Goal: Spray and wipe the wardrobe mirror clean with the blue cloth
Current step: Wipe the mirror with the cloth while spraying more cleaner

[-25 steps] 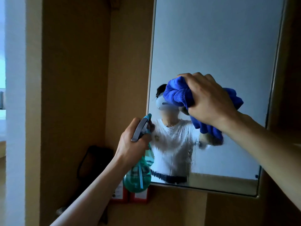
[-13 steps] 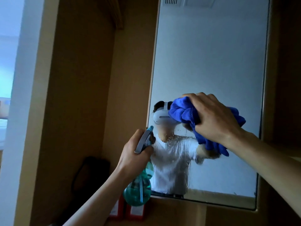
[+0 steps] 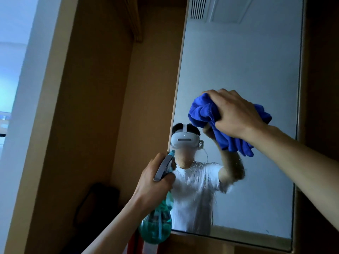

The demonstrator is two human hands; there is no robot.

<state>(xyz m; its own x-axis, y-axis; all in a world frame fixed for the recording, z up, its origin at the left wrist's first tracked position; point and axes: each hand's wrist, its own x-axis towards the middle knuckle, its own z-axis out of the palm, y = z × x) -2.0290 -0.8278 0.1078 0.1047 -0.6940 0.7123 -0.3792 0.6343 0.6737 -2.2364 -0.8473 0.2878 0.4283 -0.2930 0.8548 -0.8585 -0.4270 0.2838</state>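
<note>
Two hands divide the work. Right hand (image 3: pixel 236 114) clutches the bunched blue microfibre cloth (image 3: pixel 203 114) against the tall rectangular wardrobe mirror (image 3: pixel 247 61), just above the wet droplet patch (image 3: pixel 198 182), apparently ready to wipe it. Left hand (image 3: pixel 154 186) grasps the teal translucent plastic spray bottle (image 3: pixel 156 228), nozzle facing the glass.

Colour key. Cloth (image 3: pixel 205 114): solid royal blue. Bottle (image 3: pixel 156 228): translucent teal-green, with a grey trigger (image 3: pixel 162 169) and a light blue nozzle (image 3: pixel 171 153). Mirror (image 3: pixel 238 61): pale grey-blue reflection, its lower middle mottled with whitish droplets and vertical streaks. Reflected headset (image 3: pixel 184 140) and T-shirt (image 3: pixel 194 189): white. Reflected vent (image 3: pixel 197 8): fine parallel dark and light stripes. Wardrobe panel (image 3: pixel 91 107): plain tan-brown, darker towards the top. Wall (image 3: pixel 16 52): bluish white. Corner object (image 3: pixel 97 204): black. Boxes (image 3: pixel 132 242) below the bottle: red.
</note>
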